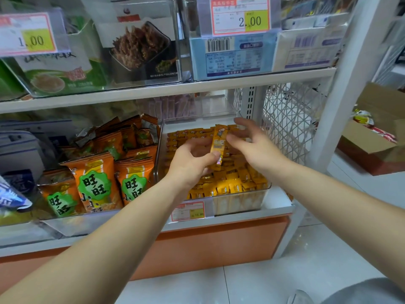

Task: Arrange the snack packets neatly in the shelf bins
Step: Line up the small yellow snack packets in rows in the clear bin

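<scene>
A clear plastic bin (241, 201) on the lower shelf is filled with several small yellow snack packets (232, 185). My left hand (192, 160) pinches one long yellow packet (218, 145) upright above the bin, thumb near its lower end. My right hand (252, 143) hovers just right of that packet with fingers spread and relaxed, fingertips close to its upper part; whether they touch it I cannot tell. To the left, another bin holds several orange packets with green labels (96, 183).
The upper shelf (153, 92) carries clear bins with boxes and price tags. A white lattice panel (287, 123) and shelf post (341, 88) close the right side. An open cardboard box (377, 137) stands at far right. White tile floor lies below.
</scene>
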`<state>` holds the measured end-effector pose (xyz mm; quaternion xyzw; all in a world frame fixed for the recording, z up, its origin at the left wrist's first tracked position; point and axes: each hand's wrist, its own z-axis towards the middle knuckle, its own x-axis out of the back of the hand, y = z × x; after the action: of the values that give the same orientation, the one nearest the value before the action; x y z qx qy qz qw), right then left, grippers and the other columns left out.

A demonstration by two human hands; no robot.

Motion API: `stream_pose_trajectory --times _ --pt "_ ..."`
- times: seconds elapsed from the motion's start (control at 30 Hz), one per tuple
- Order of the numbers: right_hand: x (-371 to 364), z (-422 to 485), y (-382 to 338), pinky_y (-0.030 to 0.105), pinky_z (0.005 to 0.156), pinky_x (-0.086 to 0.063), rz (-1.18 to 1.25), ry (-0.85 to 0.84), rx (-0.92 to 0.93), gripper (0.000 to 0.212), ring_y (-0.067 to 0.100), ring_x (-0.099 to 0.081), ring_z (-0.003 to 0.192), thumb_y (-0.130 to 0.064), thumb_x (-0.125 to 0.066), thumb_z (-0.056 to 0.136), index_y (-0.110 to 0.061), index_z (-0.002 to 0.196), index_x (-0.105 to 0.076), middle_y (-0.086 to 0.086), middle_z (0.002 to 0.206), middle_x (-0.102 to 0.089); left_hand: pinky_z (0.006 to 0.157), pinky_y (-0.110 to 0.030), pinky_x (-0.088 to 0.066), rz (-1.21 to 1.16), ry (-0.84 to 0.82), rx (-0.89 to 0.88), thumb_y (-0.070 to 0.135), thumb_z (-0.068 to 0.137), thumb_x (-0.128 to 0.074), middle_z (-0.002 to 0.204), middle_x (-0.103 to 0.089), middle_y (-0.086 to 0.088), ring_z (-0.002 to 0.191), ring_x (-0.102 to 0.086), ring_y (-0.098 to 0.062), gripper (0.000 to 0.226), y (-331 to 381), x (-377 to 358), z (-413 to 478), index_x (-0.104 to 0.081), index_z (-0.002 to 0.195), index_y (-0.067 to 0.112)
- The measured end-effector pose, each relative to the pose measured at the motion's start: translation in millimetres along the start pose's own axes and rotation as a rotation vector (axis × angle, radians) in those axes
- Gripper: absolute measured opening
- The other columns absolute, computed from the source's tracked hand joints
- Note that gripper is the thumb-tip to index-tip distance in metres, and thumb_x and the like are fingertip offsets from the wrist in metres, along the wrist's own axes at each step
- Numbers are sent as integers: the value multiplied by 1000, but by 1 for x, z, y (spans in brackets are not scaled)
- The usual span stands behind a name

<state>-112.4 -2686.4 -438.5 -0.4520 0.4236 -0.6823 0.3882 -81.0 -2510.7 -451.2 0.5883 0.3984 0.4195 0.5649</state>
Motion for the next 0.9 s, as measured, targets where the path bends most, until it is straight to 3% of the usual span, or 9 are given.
stream_pose_trajectory --times 0.07,0.13,0.2,0.27,0.33,0.53,0.7,0.83,0.9 --pt "-4 4 1 24 81 -55 67 -64 3 34 6 -67 98 -28 -66 95 -34 126 -56 -15 103 -68 76 -28 -57 61 -24 -57 19 85 -77 106 -75 4 97 -71 -12 40 1 -2 -2 -61 122 23" --pt "-3 7 1 27 81 -55 52 -24 58 29 6 -68 92 -22 -70 92 -39 112 -58 -11 98 -69 84 -28 -56 243 2 -150 26 85 -77 110 -72 8 101 -69 -8 42 0 1 -2 -60 123 23" --pt "0 13 0 27 76 -56 -40 77 122 33 3 -67 85 -18 -72 89 -39 109 -55 -10 96 -68 91 -26 -52 642 46 -245 40 85 -73 119 -66 10 111 -62 -10 50 -3 9 -3 -56 129 25" --pt "2 17 1 29 74 -59 -97 121 154 37 1 -67 81 -16 -73 88 -36 111 -52 -11 95 -66 96 -35 -50 1033 9 -276 53 88 -64 126 -62 4 118 -57 -17 53 -8 18 -8 -53 134 29" --pt "1 17 4 35 76 -60 -187 88 152 38 3 -68 80 -15 -73 87 -37 109 -49 -11 94 -66 94 -40 -50 1193 -69 -271 58 91 -55 123 -61 2 116 -55 -21 48 -13 24 -13 -55 131 32" --pt "-5 17 9 40 78 -56 -590 -146 265 32 17 -66 86 -21 -72 86 -36 107 -52 -5 96 -68 100 -40 -44 1293 -127 -294 60 93 -44 133 -55 2 122 -48 -24 48 -18 26 -18 -52 135 38" --pt "-16 23 12 44 102 -45 -1054 -440 145 29 27 -48 125 -42 -55 96 -44 123 -65 -1 131 -54 103 -40 -41 1326 -120 -290 59 95 -40 142 -50 2 129 -43 -24 54 -23 28 -20 -44 143 33" --pt "-30 33 14 36 94 -41 -931 -272 244 21 22 -46 121 -45 -60 93 -38 110 -70 -4 118 -55 100 -39 -42 1343 -89 -306 59 95 -39 142 -49 5 130 -41 -22 51 -28 27 -21 -47 140 35" --pt "-39 35 17 32 84 -40 -821 -304 228 21 17 -50 108 -40 -65 91 -36 111 -69 -8 107 -51 99 -38 -42 1338 -77 -315 59 95 -39 140 -50 5 129 -42 -21 50 -30 27 -21 -47 139 35"
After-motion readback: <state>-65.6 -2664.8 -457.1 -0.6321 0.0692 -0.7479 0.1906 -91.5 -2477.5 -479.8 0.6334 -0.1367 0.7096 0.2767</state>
